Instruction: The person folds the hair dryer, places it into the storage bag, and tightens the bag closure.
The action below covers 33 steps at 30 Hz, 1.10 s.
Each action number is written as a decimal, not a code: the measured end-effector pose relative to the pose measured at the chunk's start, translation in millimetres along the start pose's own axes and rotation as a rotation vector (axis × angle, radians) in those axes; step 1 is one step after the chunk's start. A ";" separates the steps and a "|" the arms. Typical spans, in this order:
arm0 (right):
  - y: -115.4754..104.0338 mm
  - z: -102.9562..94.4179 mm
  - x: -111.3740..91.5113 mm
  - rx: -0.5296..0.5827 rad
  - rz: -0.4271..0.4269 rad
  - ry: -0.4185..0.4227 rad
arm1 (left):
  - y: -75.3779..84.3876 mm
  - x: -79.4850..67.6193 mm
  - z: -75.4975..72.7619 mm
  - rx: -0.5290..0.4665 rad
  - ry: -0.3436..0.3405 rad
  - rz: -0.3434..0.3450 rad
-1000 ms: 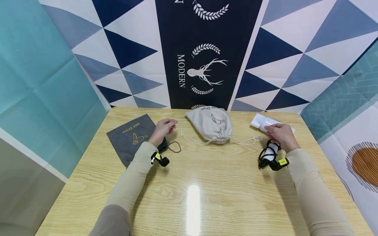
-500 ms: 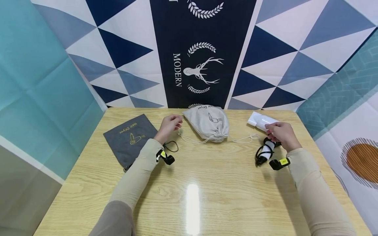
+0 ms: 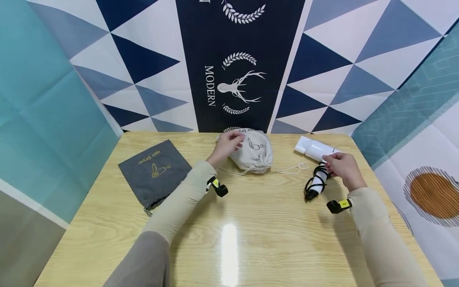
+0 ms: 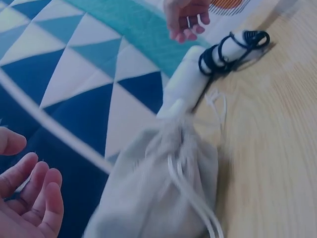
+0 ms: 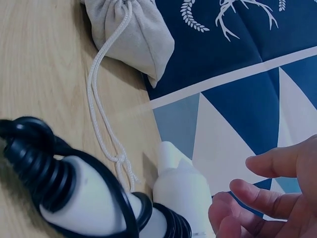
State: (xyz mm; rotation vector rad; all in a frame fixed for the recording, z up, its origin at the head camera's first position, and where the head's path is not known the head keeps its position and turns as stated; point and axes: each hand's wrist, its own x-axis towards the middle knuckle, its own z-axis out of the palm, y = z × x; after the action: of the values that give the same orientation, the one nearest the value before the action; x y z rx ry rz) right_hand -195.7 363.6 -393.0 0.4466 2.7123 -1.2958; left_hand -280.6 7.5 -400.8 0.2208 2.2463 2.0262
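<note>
A white hair dryer (image 3: 318, 150) lies at the right of the table, its black cord (image 5: 114, 188) wound round the handle. Just above its near side hovers my right hand (image 3: 343, 166), fingers loosely bent and apart, holding nothing. A beige drawstring bag (image 3: 252, 153) printed "Hair Dryer" lies at the back middle, filled out and cinched at its mouth. My left hand (image 3: 226, 146) is in front of the bag's left part in the head view, hiding some of it. In the left wrist view its relaxed fingers (image 4: 42, 191) are apart from the bag and hold nothing.
A flat dark grey drawstring pouch (image 3: 155, 175) printed "Hair Dryer" lies at the left of the wooden table (image 3: 272, 235). White drawstring ends (image 3: 295, 168) trail from the beige bag towards the hair dryer. A patterned cloth backdrop (image 3: 143, 63) stands along the back edge.
My left hand has moved right, from beside the grey pouch to the beige bag. My right hand has stayed by the hair dryer and now sits slightly farther off it. The head view has shifted slightly.
</note>
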 end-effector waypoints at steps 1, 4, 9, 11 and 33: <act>2.2 0.5 -1.3 0.002 -0.002 0.004 | 4.3 1.3 7.3 0.015 -0.012 0.019; 9.4 0.8 -6.1 -0.011 0.000 0.011 | 12.9 3.1 31.0 0.084 -0.046 0.076; 24.8 0.3 -15.0 -0.076 0.025 0.057 | 16.5 7.4 70.1 0.225 -0.115 0.155; 29.3 0.6 -17.8 -0.108 0.027 0.092 | 18.4 9.5 83.1 0.263 -0.144 0.180; 39.4 28.0 -8.0 -0.401 0.053 0.178 | -1.7 30.0 178.4 0.725 -0.339 0.237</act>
State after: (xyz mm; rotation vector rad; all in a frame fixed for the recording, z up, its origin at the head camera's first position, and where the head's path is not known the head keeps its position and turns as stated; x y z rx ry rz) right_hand -176.9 363.6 -438.3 0.6057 2.9783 -0.6974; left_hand -278.5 187.3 -420.6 0.8439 2.6902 1.0347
